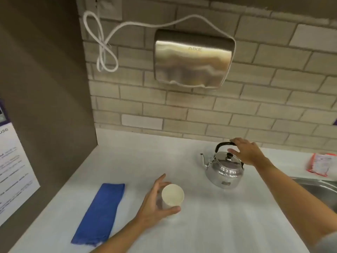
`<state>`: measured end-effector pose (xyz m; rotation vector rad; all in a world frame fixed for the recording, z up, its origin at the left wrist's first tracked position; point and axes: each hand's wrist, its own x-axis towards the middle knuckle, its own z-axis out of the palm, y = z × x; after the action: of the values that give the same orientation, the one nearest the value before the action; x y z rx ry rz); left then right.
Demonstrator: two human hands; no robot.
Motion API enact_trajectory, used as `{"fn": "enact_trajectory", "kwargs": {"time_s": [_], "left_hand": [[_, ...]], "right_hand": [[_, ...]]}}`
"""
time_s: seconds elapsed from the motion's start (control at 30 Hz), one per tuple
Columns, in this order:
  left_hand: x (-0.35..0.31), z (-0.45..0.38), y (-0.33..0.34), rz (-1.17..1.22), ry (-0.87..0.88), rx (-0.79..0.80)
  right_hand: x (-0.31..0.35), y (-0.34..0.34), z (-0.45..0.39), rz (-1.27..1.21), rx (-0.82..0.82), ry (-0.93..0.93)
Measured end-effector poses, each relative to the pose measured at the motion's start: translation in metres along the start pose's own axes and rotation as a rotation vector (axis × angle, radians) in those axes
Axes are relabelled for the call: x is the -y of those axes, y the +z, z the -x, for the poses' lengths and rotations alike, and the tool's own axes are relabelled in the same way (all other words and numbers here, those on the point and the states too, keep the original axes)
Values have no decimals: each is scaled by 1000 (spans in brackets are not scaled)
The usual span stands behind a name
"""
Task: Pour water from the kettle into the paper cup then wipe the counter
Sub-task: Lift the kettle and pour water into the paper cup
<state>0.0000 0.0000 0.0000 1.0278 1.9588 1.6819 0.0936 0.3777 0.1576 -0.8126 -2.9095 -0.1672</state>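
Observation:
A small silver kettle [224,170] with a black arched handle and a black lid knob stands upright on the white counter [209,225], spout pointing left. My right hand [246,152] hovers at the top of its handle, fingers spread, not clearly closed around it. A white paper cup [172,196] stands upright left of the kettle; my left hand [155,201] curls around its side, thumb and fingers touching it. A folded blue cloth [101,212] lies flat on the counter to the far left.
A steel hand dryer [193,57] with a looped white cord hangs on the brick wall above. A sink [317,187] edge shows at the right, with an orange-and-white packet [321,164] behind it. A dark side panel with a poster [12,170] bounds the left.

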Motion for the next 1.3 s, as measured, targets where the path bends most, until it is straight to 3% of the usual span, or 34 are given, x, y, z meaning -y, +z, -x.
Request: {"fn": "enact_trajectory", "kwargs": {"time_s": [0.13, 0.4, 0.67, 0.97, 1.3], "left_hand": [[10, 3, 7, -29, -79, -34], [14, 8, 13, -122, -96, 3], [7, 12, 12, -157, -104, 21], [4, 19, 7, -269, -130, 50], [8, 43, 25, -693, -183, -74]], "right_hand": [[0, 7, 0, -90, 23, 44], [0, 19, -16, -426, -123, 122], [-4, 11, -6, -451, -120, 26], [15, -27, 23, -501, -243, -134], [58, -81, 81, -587, -194, -183]]}}
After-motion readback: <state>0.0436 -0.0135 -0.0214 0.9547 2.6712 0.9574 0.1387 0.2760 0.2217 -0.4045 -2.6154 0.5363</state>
